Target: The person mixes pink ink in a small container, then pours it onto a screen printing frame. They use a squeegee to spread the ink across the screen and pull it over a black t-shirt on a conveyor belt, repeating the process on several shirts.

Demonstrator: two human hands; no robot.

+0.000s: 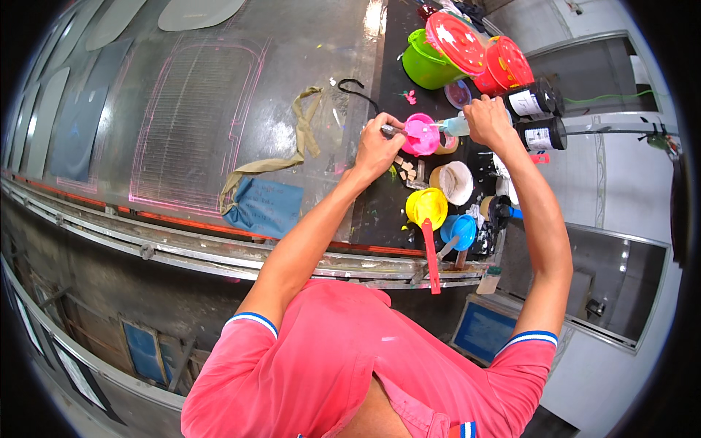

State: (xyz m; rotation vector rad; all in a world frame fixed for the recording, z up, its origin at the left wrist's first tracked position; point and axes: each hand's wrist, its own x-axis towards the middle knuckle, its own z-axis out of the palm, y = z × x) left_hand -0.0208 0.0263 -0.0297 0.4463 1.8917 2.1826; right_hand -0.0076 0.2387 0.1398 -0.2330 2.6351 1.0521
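Note:
My left hand is closed around a short silvery-grey handle at the left side of a bright pink cup. Whether that handle belongs to the cup or to a separate tool, I cannot tell. With fingers wrapped, my right hand grips a pale blue translucent squeeze bottle. The bottle lies almost level, its thin nozzle pointing left over the cup's rim. Pink stuff coats the cup's inside. Just below stand a white-lined tub and a yellow cup with a red handle.
A green bucket under a red lid and a red tub stand at the far right. Two black jars sit beside my right wrist. A blue cup is near the front edge. Left lie a strap and blue cloth.

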